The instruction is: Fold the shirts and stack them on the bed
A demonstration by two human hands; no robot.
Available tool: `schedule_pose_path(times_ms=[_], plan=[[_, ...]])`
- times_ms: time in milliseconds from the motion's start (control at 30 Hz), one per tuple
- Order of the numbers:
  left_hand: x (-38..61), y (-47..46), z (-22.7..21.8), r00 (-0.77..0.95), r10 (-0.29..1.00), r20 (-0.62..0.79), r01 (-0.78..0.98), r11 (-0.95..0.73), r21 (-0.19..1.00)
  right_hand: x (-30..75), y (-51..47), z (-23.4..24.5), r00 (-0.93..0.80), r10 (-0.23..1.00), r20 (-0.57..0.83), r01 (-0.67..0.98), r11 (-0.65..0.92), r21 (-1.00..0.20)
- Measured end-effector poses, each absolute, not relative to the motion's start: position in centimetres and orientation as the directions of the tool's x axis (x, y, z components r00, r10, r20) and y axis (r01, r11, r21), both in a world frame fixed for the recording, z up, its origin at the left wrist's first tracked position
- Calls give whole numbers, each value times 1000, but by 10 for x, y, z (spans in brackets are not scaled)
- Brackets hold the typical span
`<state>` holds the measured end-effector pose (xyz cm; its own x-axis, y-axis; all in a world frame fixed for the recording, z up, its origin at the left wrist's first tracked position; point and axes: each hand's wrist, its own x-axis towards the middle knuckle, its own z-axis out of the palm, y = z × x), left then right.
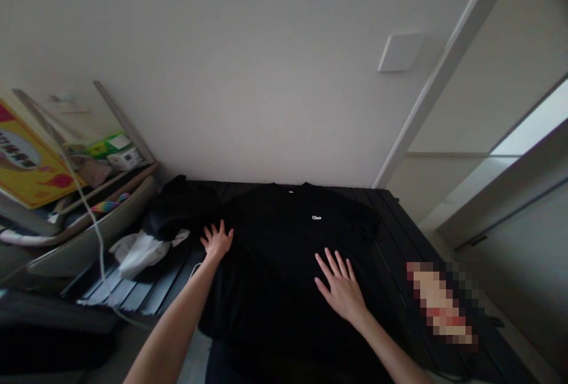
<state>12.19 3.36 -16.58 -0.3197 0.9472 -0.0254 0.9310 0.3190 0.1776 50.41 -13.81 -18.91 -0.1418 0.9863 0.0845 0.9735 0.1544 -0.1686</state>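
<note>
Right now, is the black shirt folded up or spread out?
Spread out. The black T-shirt lies flat and wide on the slatted table, under the open right hand.

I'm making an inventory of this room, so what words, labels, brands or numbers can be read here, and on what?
Nothing here can be quoted as it reads.
Yellow poster: dark lettering on a white oval, too blurred to read.
Black T-shirt: a white chest mark, too small to read.
White box: any print is too small to read.
</note>
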Motion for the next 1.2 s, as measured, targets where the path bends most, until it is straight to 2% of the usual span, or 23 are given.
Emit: schedule_pose_path(times_ms=[100, 300, 500, 600, 667, 767, 833, 900, 1000, 1200], plan=[[124, 35, -166, -240, 971, 1, 927, 229, 297, 505, -138, -190, -145, 985, 98, 973, 160, -169], [142, 45, -158, -169, 982, 90, 904, 118, 410, 505, -140, -192, -145, 984, 104, 974, 161, -162], [162, 53, -135, -176, 961, 215, 879, 55, 473, 505, -140, -191, -143, 983, 114, 973, 161, -167], [191, 61, -118, -106, 961, 257, 875, -33, 483, 505, -140, -191, -139, 983, 120, 972, 158, -175], [221, 66, -110, 2, 956, 294, 858, -153, 491, 505, -139, -191, -138, 983, 118, 971, 158, -179], [274, 67, -113, 286, 904, 318, 784, -412, 465, 505, -139, -190, -140, 984, 112, 970, 159, -182], [305, 60, -126, 472, 854, 218, 746, -519, 416, 505, -139, -189, -136, 984, 112, 971, 155, -180], [327, 50, -144, 572, 817, 71, 744, -553, 376, 505, -139, -187, -133, 984, 115, 972, 152, -178], [341, 33, -168, 592, 806, -16, 764, -555, 329, 505, -138, -185, -131, 984, 121, 971, 152, -182], [322, 6, -169, 553, 830, 74, 799, -553, 235, 505, -138, -186, -126, 983, 135, 971, 150, -184]])
